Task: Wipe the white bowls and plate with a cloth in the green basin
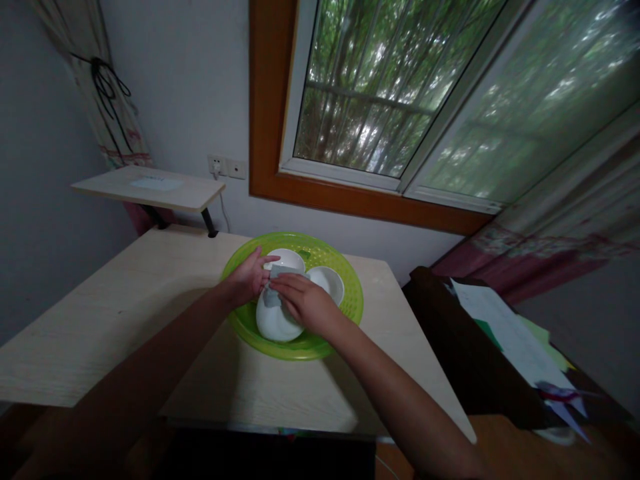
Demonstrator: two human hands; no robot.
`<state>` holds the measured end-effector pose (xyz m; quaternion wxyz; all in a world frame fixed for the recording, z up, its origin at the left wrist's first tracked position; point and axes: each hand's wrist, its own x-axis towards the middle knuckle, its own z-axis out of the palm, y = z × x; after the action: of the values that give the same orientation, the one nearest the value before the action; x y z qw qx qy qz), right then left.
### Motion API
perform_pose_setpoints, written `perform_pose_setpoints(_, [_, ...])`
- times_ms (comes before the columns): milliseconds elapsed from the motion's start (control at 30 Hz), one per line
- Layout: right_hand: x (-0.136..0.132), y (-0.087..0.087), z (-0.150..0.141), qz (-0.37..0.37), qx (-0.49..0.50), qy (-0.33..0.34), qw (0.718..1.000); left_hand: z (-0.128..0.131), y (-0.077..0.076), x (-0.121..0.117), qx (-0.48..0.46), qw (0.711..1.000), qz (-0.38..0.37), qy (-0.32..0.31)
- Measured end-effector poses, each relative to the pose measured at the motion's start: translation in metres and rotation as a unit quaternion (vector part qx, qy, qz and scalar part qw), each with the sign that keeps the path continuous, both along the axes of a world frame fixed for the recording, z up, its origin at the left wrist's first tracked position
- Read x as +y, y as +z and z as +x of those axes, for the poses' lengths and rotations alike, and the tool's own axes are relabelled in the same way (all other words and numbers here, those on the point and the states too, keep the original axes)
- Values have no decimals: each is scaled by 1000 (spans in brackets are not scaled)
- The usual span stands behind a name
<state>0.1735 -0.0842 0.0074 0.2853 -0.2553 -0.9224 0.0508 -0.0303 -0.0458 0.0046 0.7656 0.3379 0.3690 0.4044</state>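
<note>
A green plastic basket (354, 310) with small holes sits on the table and has white bowls in it. One white bowl (278, 325) at the near side is turned with its rounded outside toward me. My right hand (306, 301) lies over a grey cloth (273, 297), fingers pressing it against that bowl. Beside the bowl's left edge, my left hand (249, 277) has its thumb and fingers spread; some fingertips are hidden behind the cloth. Farther back are a second white bowl (290, 259) and, to the right, a third white bowl (334, 283).
The pale wooden table (295, 400) has a raised shelf (107, 181) with a paper on it at back left. Behind stands a wall with a window and a socket (217, 165). On the right, a dark brown surface (445, 333) bears papers (505, 327).
</note>
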Motion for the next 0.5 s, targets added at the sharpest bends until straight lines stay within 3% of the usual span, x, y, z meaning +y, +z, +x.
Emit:
perform_pose_setpoints(133, [15,-2,17,-68,46,-80,993,1,-1,0,25,1000,9,2])
perform_pose_setpoints(233, [26,-6,34,-114,47,-115,986,2,-7,-1,65,996,56,9])
perform_pose_setpoints(367, [40,-17,51,-164,61,-142,974,-1,-19,-1,66,989,133,-22])
perform_pose_setpoints(500, [49,-23,57,-234,113,-140,956,-6,-21,0,47,987,149,-42])
